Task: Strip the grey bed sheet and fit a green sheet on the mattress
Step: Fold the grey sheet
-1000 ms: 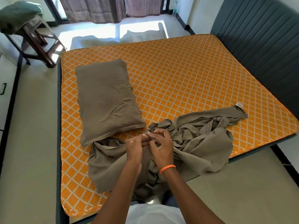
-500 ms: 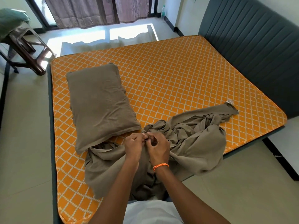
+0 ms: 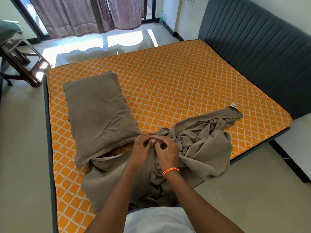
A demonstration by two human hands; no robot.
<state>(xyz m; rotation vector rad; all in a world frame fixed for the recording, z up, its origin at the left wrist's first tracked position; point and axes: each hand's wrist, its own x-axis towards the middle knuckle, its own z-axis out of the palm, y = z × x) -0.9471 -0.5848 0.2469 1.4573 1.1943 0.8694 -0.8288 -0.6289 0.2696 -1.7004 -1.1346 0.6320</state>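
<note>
Orange quilted mattress [image 3: 168, 78] lies bare. Our left hand [image 3: 143, 148] and right hand [image 3: 166, 152] meet knuckle to knuckle, both pinching one fold of the grey bed sheet [image 3: 202, 148] — bunched at the near edge, trailing rightward to a white label [image 3: 233, 105], unreadable. Grey pillow [image 3: 97, 111] sits left — green cloth [image 3: 8, 29] far left.

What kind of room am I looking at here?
Most likely a bedroom in a home. A bare orange mattress lies against a padded grey headboard, with a pillow on it, and curtains hang over a glass door behind.
</note>
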